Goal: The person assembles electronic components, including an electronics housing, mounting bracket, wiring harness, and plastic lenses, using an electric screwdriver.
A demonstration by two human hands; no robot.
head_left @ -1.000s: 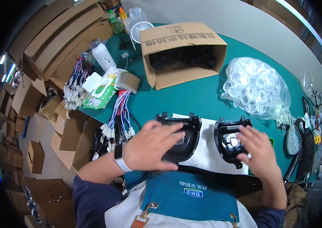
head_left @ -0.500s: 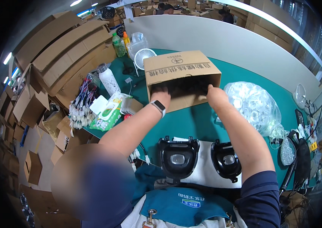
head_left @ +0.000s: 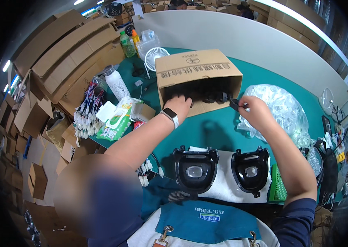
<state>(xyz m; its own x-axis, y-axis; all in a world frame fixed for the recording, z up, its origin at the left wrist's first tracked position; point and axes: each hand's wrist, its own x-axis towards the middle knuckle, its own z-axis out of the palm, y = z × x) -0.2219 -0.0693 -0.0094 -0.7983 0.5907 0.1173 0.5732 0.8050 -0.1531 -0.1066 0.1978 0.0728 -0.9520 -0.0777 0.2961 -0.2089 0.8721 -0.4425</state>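
Carton (head_left: 198, 66) murky inside, left hand (head_left: 178, 106) at mouth, grip unclear; right hand (head_left: 258, 112) pinching black piece (head_left: 234, 104)

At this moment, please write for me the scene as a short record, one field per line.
Left hand: at the open mouth of the cardboard box; grip unclear
Right hand: holds a small black part
On white mat: left black housing, right black housing
Right of box: clear bag
Left of box: white fan, speckled bottle

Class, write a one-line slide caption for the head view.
Left hand at the open mouth of a brown cardboard box; right hand pinching a small black part.
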